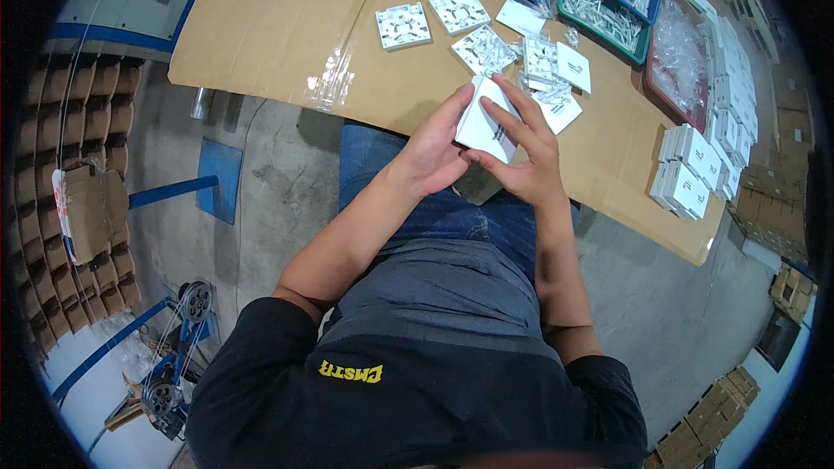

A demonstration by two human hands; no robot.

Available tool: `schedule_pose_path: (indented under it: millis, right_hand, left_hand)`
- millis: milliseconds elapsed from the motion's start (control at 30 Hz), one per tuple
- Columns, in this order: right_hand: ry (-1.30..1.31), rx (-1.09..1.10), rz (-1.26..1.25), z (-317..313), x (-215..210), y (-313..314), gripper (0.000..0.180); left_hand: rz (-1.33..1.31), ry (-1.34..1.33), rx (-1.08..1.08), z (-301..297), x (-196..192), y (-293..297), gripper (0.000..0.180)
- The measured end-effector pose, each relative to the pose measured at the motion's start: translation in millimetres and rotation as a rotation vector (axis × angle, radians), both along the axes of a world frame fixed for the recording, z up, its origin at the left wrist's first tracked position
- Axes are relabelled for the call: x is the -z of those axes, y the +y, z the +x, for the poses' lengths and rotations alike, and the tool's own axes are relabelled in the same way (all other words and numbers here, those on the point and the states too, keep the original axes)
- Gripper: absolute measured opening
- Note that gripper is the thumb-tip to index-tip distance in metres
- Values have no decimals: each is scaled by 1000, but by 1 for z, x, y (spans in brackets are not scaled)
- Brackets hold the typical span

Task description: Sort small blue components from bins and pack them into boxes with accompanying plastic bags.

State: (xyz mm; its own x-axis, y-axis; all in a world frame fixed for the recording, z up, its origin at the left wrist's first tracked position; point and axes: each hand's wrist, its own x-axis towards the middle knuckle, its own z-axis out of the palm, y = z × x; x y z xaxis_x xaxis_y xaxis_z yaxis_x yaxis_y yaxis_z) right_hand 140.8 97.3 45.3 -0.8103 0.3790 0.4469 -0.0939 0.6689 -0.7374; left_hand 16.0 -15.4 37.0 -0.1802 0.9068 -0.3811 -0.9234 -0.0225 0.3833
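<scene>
Just over the table's front edge, both my hands hold a flat white square box [483,132] with dark print on its face. My left hand [433,146] grips its left side, fingers mostly hidden behind it. My right hand [534,156] has its thumb at the lower edge and its fingers bent over the right side and top. Beyond my hands lie white square plastic trays [403,27] with moulded compartments, one of them filled with small parts [488,50]. Next to these are small clear bags and white printed cards [573,68].
Blue and green bins [599,19] of white plastic pieces stand at the far right. Beside them, a dark red bin [678,52] holds clear bags. Stacks of white boxes [686,169] line the right edge of the cardboard-covered table [269,35]. A blue metal stand [219,181] is left on the floor.
</scene>
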Motion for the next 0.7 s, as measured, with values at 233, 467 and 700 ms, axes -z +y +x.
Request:
schedule_pose_path:
  millis: [233,467,700]
  right_hand:
    - [16,-20,-37,-1,2,-1,65]
    - [23,-52,-51,1,7,5,65]
    - [-81,97,67,2,-5,6,66]
  left_hand:
    - [57,7,17,1,1,-2,47]
    - [-102,339,-18,6,-10,-4,44]
    - [-43,745,-5,-3,10,-7,42]
